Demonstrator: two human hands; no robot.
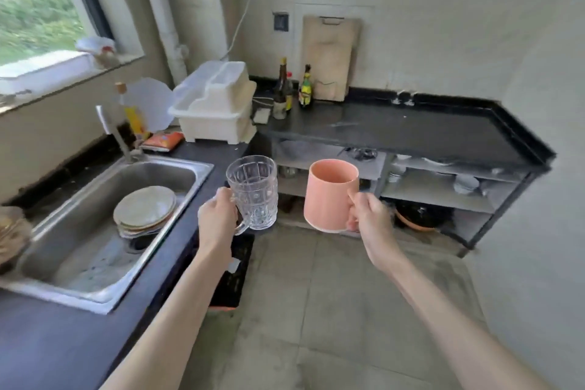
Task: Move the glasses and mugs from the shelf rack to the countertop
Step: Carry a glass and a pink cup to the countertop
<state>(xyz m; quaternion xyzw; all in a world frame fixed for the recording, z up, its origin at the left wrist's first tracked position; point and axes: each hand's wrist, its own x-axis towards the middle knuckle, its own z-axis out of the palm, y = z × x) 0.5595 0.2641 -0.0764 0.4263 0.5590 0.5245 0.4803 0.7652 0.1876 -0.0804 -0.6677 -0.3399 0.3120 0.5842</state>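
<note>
My left hand (218, 215) grips the handle of a clear patterned glass mug (253, 191), held upright in the air beside the counter's edge. My right hand (368, 214) grips the handle of a pink mug (329, 195), also upright and above the floor. Both mugs hang in front of the shelf rack (443, 187), which sits under the black countertop (411, 130) and holds bowls and other dishes. The pink mug's handle is hidden by my fingers.
A steel sink (104, 225) with stacked plates (145, 209) lies to the left. A white dish drainer (218, 104), several bottles (285, 89) and a leaning cutting board (329, 57) stand at the back. A dark crate (234, 269) sits on the tiled floor.
</note>
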